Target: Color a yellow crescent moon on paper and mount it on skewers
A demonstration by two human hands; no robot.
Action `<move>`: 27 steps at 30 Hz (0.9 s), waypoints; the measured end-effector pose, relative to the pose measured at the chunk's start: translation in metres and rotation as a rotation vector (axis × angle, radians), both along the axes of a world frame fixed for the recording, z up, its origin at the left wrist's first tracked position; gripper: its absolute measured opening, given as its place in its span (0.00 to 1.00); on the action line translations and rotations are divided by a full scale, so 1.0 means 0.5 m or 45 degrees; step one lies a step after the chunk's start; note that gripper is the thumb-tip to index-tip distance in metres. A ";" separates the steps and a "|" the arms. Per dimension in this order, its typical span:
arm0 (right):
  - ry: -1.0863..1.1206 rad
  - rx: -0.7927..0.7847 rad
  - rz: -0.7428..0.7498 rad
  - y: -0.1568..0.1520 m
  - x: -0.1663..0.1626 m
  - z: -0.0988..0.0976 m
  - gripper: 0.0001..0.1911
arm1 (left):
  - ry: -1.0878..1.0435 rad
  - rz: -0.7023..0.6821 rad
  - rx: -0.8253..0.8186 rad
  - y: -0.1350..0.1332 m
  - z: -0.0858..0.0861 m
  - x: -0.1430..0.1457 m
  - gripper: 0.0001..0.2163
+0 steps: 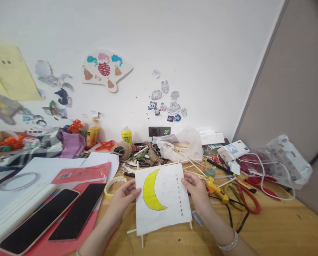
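A white paper panel with a yellow crescent moon and a column of small writing lies on a frame of thin wooden sticks on the wooden table. My left hand grips the panel's left edge, fingers curled on the paper. At the right edge, my right hand pinches the panel; a bracelet sits on that wrist. A yellow glue gun lies just right of my right hand.
Two dark phones rest on red and white papers at left, beside tape rolls. Behind the panel lie a twine ball, loose sticks, a plastic bag and bottles. Red scissors, cables and packets crowd the right.
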State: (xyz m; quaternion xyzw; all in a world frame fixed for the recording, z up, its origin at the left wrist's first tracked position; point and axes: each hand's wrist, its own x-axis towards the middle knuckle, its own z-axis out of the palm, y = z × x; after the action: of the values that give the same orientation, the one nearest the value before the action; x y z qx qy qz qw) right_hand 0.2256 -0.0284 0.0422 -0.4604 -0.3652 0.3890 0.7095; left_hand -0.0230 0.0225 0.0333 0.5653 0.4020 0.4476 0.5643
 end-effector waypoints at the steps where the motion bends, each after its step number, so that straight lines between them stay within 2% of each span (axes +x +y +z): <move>1: 0.000 -0.001 0.003 -0.001 0.000 0.001 0.19 | 0.001 0.001 0.001 0.000 0.000 0.000 0.11; 12: 0.043 -0.025 0.015 -0.002 -0.007 0.001 0.19 | -0.033 -0.007 -0.023 0.001 0.002 0.001 0.12; 20: 0.095 -0.043 -0.028 0.002 -0.004 -0.006 0.16 | -0.041 -0.175 -0.208 -0.022 0.019 0.009 0.31; 27: 0.124 -0.019 -0.110 0.007 0.005 -0.012 0.17 | 0.147 -0.467 -0.204 -0.051 0.043 0.011 0.25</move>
State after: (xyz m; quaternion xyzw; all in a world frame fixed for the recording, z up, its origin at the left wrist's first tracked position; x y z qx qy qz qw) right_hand 0.2280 -0.0250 0.0360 -0.4615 -0.3071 0.3827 0.7391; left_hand -0.0174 -0.0031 0.0551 0.6071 0.3583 0.2706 0.6556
